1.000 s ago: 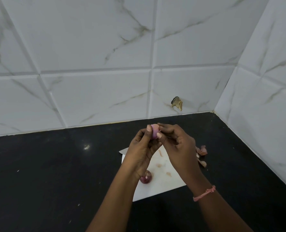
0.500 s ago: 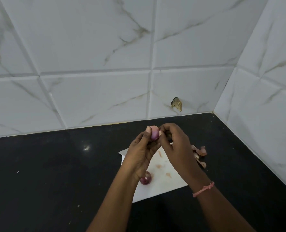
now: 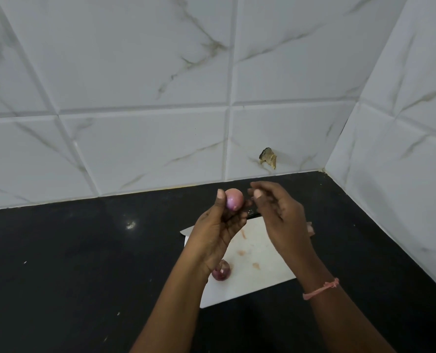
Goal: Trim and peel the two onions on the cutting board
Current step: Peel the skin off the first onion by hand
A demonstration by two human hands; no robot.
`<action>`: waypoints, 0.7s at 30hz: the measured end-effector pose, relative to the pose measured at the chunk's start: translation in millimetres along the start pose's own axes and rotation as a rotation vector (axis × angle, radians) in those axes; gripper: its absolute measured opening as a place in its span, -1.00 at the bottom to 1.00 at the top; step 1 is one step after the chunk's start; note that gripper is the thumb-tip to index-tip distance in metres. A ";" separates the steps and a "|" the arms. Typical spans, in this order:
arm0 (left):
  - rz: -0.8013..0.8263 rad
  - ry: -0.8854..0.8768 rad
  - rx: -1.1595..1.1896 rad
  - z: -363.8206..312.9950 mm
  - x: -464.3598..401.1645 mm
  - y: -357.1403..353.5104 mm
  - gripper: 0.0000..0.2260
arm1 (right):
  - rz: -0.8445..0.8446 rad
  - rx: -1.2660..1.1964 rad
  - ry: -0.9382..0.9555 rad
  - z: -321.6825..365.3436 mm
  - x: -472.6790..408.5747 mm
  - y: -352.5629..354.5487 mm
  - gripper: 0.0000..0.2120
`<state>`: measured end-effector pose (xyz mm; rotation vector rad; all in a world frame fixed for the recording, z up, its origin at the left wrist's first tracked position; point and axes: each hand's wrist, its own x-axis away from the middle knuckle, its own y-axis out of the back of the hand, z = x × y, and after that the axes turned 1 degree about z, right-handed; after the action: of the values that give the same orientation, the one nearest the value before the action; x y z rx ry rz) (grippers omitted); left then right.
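No writing or labels are showing anywhere. The black countertop [image 3: 71, 263] is stretching under both hands, with the white cutting board [image 3: 257, 271] lying beneath them. The left hand [image 3: 219, 230] is gripping the peeled onion [image 3: 234, 199] at its fingertips, raised above the board. The right hand [image 3: 280, 215], which was touching that onion half a second ago, is now drawing apart to its right, fingers loosely curled; whether they are pinching anything, I cannot tell. The second onion [image 3: 222, 270] is resting on the board below the left wrist.
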<state>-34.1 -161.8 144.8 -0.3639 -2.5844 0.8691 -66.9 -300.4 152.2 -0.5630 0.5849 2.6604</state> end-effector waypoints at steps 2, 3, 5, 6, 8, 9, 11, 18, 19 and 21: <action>0.012 -0.004 -0.026 -0.4 2.8 -1.8 -0.47 | 0.124 -0.086 -0.012 7.4 3.8 -5.3 -0.73; 0.024 -0.001 -0.032 -0.8 4.4 -2.8 -0.48 | 0.193 -0.092 -0.021 8.9 5.0 -8.7 -0.69; 0.044 0.008 -0.037 -1.0 7.8 -6.0 -0.50 | 0.285 -0.058 -0.022 8.5 6.4 -14.8 -0.69; 0.049 0.008 -0.040 -0.8 8.8 -7.4 -0.51 | 0.297 -0.052 -0.020 7.3 6.8 -18.2 -0.72; 0.053 0.003 -0.055 1.9 9.8 -9.7 -0.52 | 0.272 -0.070 -0.018 5.7 8.4 -23.3 -0.79; 0.056 -0.004 -0.069 3.4 10.2 -10.1 -0.52 | 0.250 -0.084 -0.013 5.6 9.6 -25.9 -0.81; 0.061 -0.024 -0.113 5.6 10.2 -10.7 -0.53 | 0.199 -0.104 0.006 5.0 12.1 -30.7 -0.84; 0.095 -0.069 -0.231 9.3 8.6 -6.6 -0.54 | 0.040 -0.164 0.003 0.0 18.9 -44.1 -0.80; 0.098 -0.066 -0.238 10.1 8.6 -5.8 -0.54 | 0.024 -0.178 -0.008 -0.5 20.4 -45.8 -0.80; 0.103 -0.061 -0.248 11.3 7.5 -5.4 -0.53 | -0.006 -0.200 -0.034 0.3 21.6 -47.6 -0.84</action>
<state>-46.4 -169.2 141.9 -0.5522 -2.7575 0.6008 -65.6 -254.3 127.6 -0.5719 0.3090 2.7345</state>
